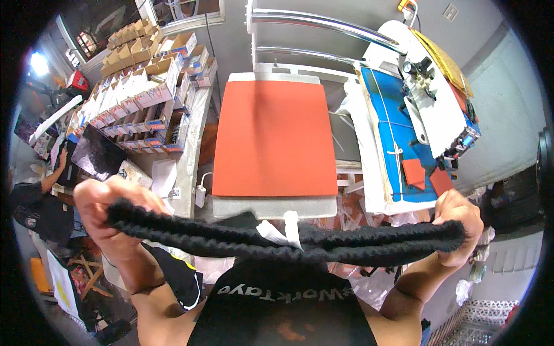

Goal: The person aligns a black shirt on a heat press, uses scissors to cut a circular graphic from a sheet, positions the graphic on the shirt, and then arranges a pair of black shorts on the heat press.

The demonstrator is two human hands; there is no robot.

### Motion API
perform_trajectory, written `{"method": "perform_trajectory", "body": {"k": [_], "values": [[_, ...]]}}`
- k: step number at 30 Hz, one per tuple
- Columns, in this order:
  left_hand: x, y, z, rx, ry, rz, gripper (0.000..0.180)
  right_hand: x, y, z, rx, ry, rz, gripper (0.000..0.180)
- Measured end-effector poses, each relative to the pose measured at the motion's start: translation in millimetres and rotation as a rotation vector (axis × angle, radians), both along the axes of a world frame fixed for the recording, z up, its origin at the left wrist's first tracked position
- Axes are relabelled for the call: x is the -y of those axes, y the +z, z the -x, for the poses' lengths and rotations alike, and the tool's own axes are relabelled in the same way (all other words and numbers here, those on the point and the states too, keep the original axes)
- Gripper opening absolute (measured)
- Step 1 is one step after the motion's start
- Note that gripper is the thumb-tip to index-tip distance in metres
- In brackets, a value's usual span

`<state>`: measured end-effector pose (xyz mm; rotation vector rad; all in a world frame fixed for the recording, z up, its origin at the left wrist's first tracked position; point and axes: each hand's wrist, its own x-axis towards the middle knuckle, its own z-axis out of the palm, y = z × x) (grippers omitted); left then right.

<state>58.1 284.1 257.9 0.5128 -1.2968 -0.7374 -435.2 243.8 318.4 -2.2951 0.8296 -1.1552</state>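
A pair of black shorts (369,247) is stretched wide by its gathered elastic waistband in front of my chest, above the near edge of the red-orange pad (276,138). My left hand (104,205) is closed around one end of the waistband. At the other end, my right hand (468,222) grips it in the same way. White drawstring ends (292,228) stick up from the middle of the band. The rest of the garment hangs below and is mostly hidden against my black shirt.
Left of the pad, a table carries stacked cardboard boxes (151,83) with small packages. Chrome rails (323,22) run behind the pad. To the right stand a blue-topped table (385,124) and a white machine part with a gauge (424,69). A co-worker (43,210) is at far left.
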Motion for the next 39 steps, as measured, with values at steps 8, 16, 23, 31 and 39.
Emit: {"method": "perform_trajectory", "body": {"k": [8, 16, 23, 31, 39], "values": [[111, -4, -21, 0.372, 0.591, -0.181, 0.055, 137, -54, -69, 0.191, -0.307, -0.221, 0.037], [304, -217, -24, 1.020, 0.745, -0.174, 0.044, 294, -257, -174, -0.505, -0.619, -0.077, 0.055], [286, -273, 41, 1.401, 0.628, -0.304, 0.056, 259, -329, -209, -0.760, -0.627, -0.122, 0.075], [291, -270, 58, 1.201, 0.924, -0.375, 0.044, 237, -346, -178, -0.893, -0.516, 0.069, 0.067], [199, -312, 152, 1.213, 0.604, -0.299, 0.062, 223, -360, -167, -1.010, -0.550, -0.006, 0.063]]}}
